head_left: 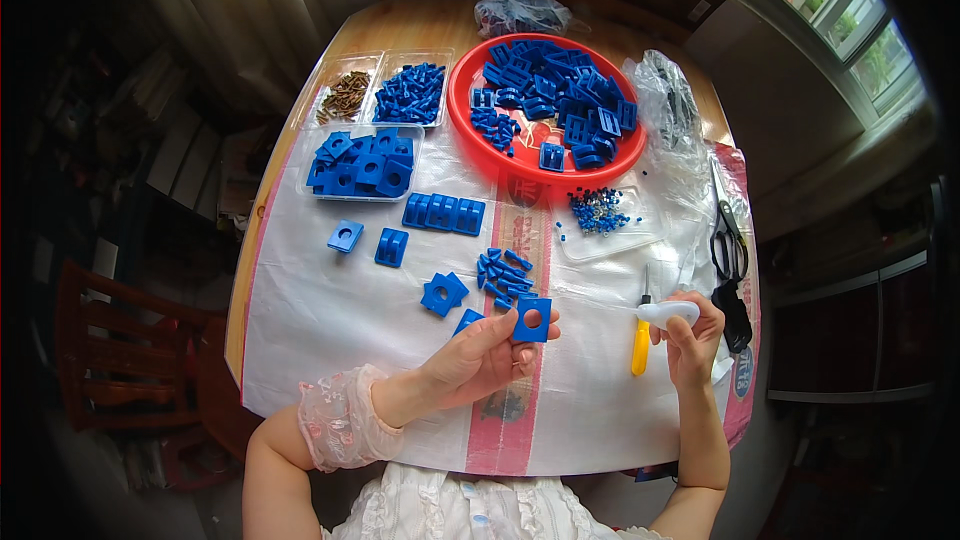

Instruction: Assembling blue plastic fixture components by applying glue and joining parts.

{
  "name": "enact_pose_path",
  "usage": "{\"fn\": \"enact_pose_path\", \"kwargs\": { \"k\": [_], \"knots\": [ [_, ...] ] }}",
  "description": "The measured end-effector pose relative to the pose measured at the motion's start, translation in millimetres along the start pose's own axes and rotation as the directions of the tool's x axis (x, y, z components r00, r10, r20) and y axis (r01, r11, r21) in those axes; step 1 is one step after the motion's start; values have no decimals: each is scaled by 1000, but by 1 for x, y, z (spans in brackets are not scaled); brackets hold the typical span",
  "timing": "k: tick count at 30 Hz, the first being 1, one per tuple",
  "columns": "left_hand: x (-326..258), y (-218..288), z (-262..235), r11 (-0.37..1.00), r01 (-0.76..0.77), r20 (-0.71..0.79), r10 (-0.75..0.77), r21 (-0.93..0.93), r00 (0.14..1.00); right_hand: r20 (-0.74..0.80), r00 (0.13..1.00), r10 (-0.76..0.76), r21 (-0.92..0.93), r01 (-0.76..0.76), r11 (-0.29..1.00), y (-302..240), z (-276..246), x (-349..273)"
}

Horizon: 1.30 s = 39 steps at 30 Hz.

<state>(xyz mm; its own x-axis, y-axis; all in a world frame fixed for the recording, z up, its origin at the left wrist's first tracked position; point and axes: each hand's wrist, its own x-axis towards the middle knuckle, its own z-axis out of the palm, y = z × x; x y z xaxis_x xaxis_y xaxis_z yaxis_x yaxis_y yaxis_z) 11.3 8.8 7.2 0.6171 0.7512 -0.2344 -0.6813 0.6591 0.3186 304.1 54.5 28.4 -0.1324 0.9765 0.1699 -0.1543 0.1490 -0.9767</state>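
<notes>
My left hand (480, 355) is closed around the edge of a blue square plate (532, 320) with a round hole, lifted above the table's near middle. In my right hand (692, 340) is a white rounded plastic object (668, 315), its narrow end pointing left; its exact kind is unclear. Under and beside it lies a yellow-handled screwdriver (640, 348), shaft pointing away. Just beyond my left hand sit a pile of small blue pegs (503, 275) and stacked blue square plates (443, 293). Another blue piece (467, 320) is partly hidden by that hand.
Far back stands a red basin (457, 130) of blue parts. Clear containers at left hold brass-coloured screws (345, 95), blue pegs (410, 90) and holed plates (365, 170). Ridged blue blocks (445, 212) form a row. Small bits (600, 210) lie on a lid; black-handled scissors (730, 245) lie right.
</notes>
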Motion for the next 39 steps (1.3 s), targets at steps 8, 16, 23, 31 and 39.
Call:
{"fn": "enact_pose_path", "kwargs": {
  "k": [8,16,23,31,39],
  "knots": [
    [0,1,-1,1000,6,7,-6,18,1000,-3,1000,0,5,0,1000,0,-1,0],
    [0,1,-1,1000,5,10,-5,14,1000,-7,1000,-4,1,4,1000,0,-1,-1],
    [0,0,0,1000,-9,5,9,0,1000,-15,1000,-9,3,9,1000,0,1,0],
    [0,0,-2,999,-25,26,26,-29,999,-34,999,20,60,-18,998,-2,-1,2],
    [0,3,0,996,-53,-28,51,-76,998,-63,998,1,57,3,998,-1,-5,5]
  ]
}}
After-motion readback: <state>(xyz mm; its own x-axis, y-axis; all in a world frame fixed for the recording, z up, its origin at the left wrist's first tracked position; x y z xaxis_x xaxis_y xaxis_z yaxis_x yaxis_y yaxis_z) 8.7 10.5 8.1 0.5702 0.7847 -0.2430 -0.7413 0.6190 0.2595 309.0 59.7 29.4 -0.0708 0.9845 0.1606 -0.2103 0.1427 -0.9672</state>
